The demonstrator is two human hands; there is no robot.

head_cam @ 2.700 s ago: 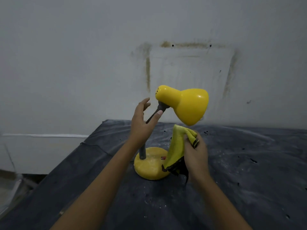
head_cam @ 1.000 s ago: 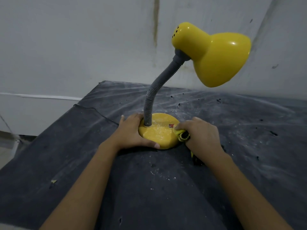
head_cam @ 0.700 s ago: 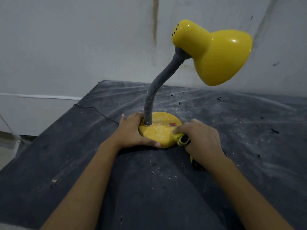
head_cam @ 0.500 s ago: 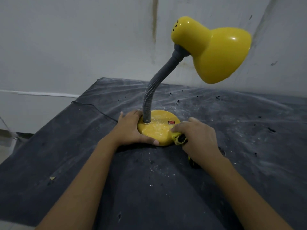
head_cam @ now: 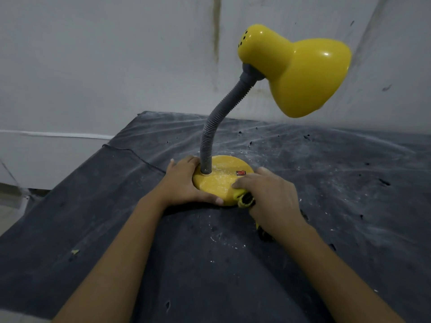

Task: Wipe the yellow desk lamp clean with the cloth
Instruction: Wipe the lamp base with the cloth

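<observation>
In front of the lamp base [head_cam: 221, 183], bench [head_cam: 210, 276]: a dark, sheet-covered top, dusted with pale specks. Two bare forearms reach across it toward the base.
Left hand [head_cam: 184, 185]: on the base's left side. Its fingers [head_cam: 186, 160] curl round the rim beside the foot of the neck, and the thumb lies along the near edge, gripping the base.
Right hand [head_cam: 268, 197]: at the base's near right edge, fingers [head_cam: 247, 183] bent over the cloth and holding it against the rim.
Cloth [head_cam: 245, 199]: yellow with dark trim, bunched, mostly hidden under the right hand. One fold touches the base's near right rim.
Lamp base: round and dust-flecked, the foot of the yellow desk lamp [head_cam: 303, 73], sitting flat on the bench.
Switch [head_cam: 241, 172]: red, on top of the base toward its right, just beyond the right fingers.
Neck [head_cam: 206, 145]: grey and ribbed, rising from the base's left part and bending rightward.
Shade [head_cam: 300, 89]: glossy yellow, above and right of the base, tilted downward.
Wall [head_cam: 93, 66]: behind the base, pale, with a brown vertical streak.
</observation>
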